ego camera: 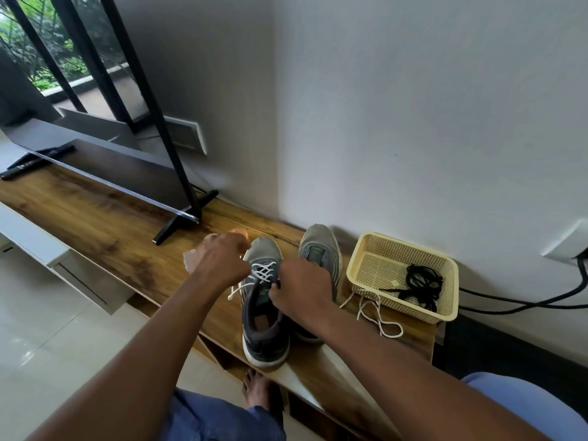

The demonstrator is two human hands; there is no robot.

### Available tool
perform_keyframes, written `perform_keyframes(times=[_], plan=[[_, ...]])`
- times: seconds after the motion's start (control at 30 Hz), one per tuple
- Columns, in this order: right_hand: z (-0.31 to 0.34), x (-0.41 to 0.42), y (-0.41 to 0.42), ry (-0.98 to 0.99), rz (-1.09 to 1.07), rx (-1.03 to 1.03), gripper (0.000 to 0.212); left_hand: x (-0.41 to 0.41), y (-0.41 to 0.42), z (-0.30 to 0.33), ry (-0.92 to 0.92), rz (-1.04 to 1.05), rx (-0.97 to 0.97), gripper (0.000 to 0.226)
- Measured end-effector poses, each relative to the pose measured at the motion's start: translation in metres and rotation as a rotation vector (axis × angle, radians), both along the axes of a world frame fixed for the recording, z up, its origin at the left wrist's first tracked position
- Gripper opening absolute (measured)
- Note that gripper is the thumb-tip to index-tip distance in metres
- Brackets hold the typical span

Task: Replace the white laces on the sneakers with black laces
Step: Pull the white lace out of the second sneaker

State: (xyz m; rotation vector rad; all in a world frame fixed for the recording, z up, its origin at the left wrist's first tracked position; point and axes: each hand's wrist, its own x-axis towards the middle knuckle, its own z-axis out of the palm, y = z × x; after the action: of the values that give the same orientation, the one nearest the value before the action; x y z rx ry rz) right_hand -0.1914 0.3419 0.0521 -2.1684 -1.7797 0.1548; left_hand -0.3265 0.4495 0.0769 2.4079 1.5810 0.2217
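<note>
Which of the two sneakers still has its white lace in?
The left sneaker, between both hands, with white lace crossed through its eyelets. The right sneaker, nearer the basket, shows none; a loose white lace lies beside it.

I see my own bare forearms, blue trousers (219, 415) over the knees, a blue sleeve edge (521, 393) at right, and one bare foot (256, 388).

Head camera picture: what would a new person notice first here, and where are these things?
First, the two hands in the middle: the left hand and right hand work at the white lace of the near sneaker on the wooden shelf. The second sneaker stands behind it, a pulled-out white lace lying to its right. Black laces wait in the yellow basket by the wall.
</note>
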Motion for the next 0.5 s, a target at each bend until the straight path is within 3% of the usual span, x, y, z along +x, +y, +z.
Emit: perform_keyframes(times=[0.07, 0.17, 0.37, 0.5], plan=[[0.000, -0.001, -0.001, 0.010, -0.003, 0.014, 0.014, 0.006, -0.005, 0.003, -0.033, -0.159, -0.120, 0.040], [0.000, 0.000, -0.003, 0.036, -0.004, 0.034, 0.017, 0.015, -0.008, 0.002, 0.113, -0.246, -0.183, 0.027], [-0.001, -0.002, -0.003, 0.050, -0.020, 0.022, 0.024, 0.027, -0.014, -0.005, 0.219, -0.138, -0.016, 0.018], [-0.001, -0.001, -0.004, 0.032, -0.011, 0.020, 0.013, 0.027, -0.015, -0.004, 0.216, -0.054, 0.043, 0.013]])
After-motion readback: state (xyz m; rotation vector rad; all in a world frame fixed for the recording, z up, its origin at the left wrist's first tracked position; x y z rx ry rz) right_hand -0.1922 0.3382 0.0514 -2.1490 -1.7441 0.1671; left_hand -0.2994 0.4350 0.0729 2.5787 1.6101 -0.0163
